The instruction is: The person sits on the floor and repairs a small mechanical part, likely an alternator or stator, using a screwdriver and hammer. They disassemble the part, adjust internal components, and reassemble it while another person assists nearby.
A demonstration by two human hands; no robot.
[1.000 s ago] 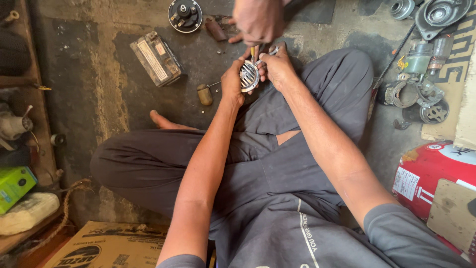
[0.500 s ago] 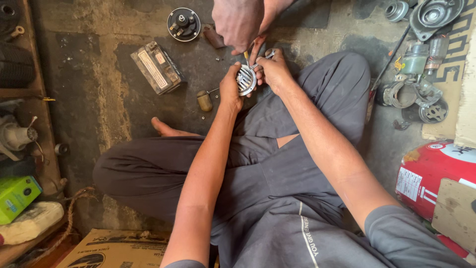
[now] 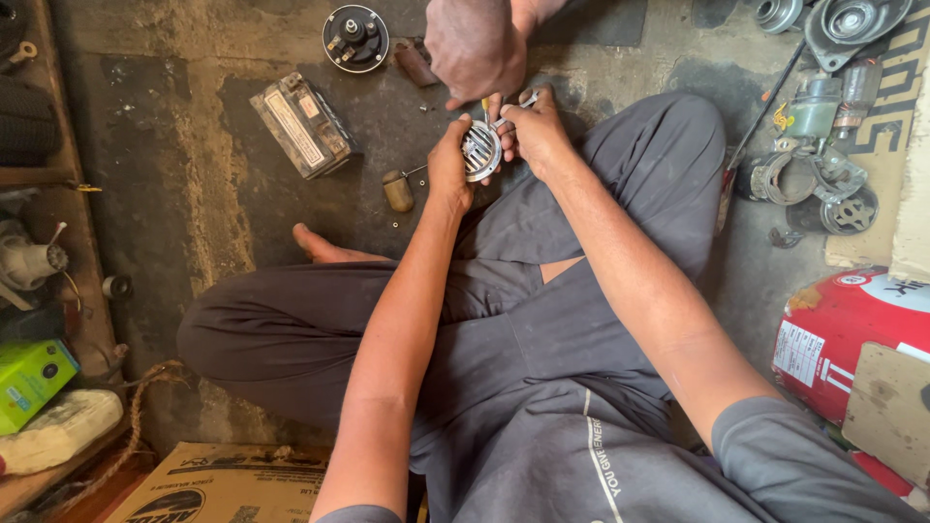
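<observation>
Both arms reach forward; left hand (image 3: 448,167) and right hand (image 3: 531,131) curl close together.

The person wears a dark grey short-sleeved shirt with a thin white stripe and white lettering down the front, and loose trousers of the same grey. Both forearms are bare up to the left hand (image 3: 449,167) and right hand (image 3: 535,131) (no rings, no watch); one foot shows, unshod.

We sit cross-legged on stained concrete floor (image 3: 194,165). Our left hand (image 3: 449,167) and right hand (image 3: 532,131) grip round slotted metal horn (image 3: 480,150). Another person's hand (image 3: 477,44) hangs above it. Grey battery (image 3: 302,125) lies nearby.
</observation>
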